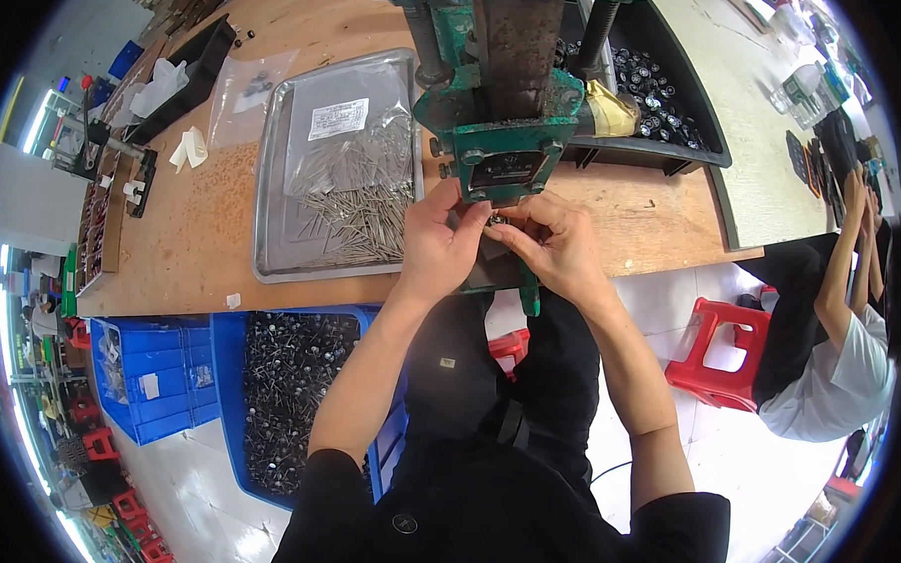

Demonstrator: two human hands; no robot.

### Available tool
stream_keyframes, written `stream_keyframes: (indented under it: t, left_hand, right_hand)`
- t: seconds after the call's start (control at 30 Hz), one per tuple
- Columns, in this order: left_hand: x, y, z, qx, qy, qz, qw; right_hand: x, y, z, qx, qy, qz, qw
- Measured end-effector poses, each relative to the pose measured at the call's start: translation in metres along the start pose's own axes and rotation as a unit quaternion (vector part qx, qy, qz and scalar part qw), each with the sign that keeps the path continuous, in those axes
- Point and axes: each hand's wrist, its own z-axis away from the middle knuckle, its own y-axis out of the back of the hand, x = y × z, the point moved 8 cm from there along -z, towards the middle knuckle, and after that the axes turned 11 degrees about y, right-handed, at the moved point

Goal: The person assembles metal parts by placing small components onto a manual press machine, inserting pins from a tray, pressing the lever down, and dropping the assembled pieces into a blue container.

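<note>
Both hands meet under the head of a green bench press (507, 154), at the table's near edge. My left hand (440, 243) is closed, its thumb and fingers pinched at a small dark part (494, 221) with a shiny spot. From the other side my right hand (561, 248) pinches the same part with thumb and index finger. Fingers hide most of it, so its exact kind does not show. Left of my left hand, a metal tray (266, 216) holds many thin metal pins (358, 219) and a clear bag of more pins (351, 154) with a white label.
A black bin (719, 112) of round dark caps stands behind the press at right. Below the table, a blue crate (230, 393) holds many pin-and-cap pieces, beside another blue crate (154, 380). A red stool (711, 355) and a seated person (834, 374) are at right.
</note>
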Motion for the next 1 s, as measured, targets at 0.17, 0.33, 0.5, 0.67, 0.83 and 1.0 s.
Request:
stream_keyframes:
  t: [0.17, 0.33, 0.5, 0.67, 0.83, 1.0]
  left_hand:
    - [0.022, -0.004, 0.008, 0.026, -0.067, -0.116, 0.991]
    - [0.034, -0.009, 0.012, 0.061, -0.178, -0.186, 0.965]
    - [0.034, 0.021, 0.023, 0.107, -0.197, -0.209, 0.952]
    - [0.038, -0.008, 0.014, 0.078, -0.195, -0.186, 0.960]
    - [0.022, -0.003, 0.013, 0.063, -0.167, -0.216, 0.960]
    - [0.003, -0.009, 0.007, 0.059, -0.090, -0.141, 0.984]
  right_hand:
    - [0.014, 0.008, -0.005, -0.052, -0.072, -0.126, 0.988]
    - [-0.006, 0.055, -0.067, -0.003, -0.063, -0.357, 0.932]
    - [-0.078, 0.051, -0.163, 0.041, 0.009, -0.378, 0.925]
    - [-0.106, 0.109, -0.184, 0.114, 0.061, -0.272, 0.954]
    - [-0.210, 0.131, -0.161, 0.197, 0.277, -0.102, 0.935]
    - [-0.232, 0.135, -0.050, -0.004, 0.364, -0.191, 0.912]
